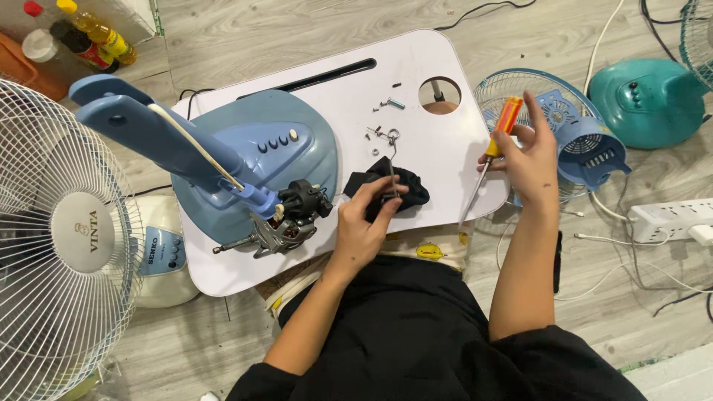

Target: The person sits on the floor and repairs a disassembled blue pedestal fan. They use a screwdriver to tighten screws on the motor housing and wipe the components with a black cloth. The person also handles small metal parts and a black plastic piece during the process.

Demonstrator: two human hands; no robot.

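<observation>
My left hand (366,220) pinches a small dark part with a thin metal wire spring (391,160) sticking up from it, over a black cloth (413,189) on the white lap table (438,148). My right hand (529,156) grips an orange-and-yellow screwdriver (492,152), tip pointing down past the table's right edge. Left of my left hand lies a blue fan stand (275,145) tipped on its side, with its bare motor (286,223) exposed at the neck.
Loose screws (386,104) lie near the table's round hole (440,94). A white fan (59,230) stands at left, a blue fan grille and motor cover (579,141) and a teal fan base (646,100) at right. A white power strip (672,219) and cables cross the floor. Bottles (89,33) stand top left.
</observation>
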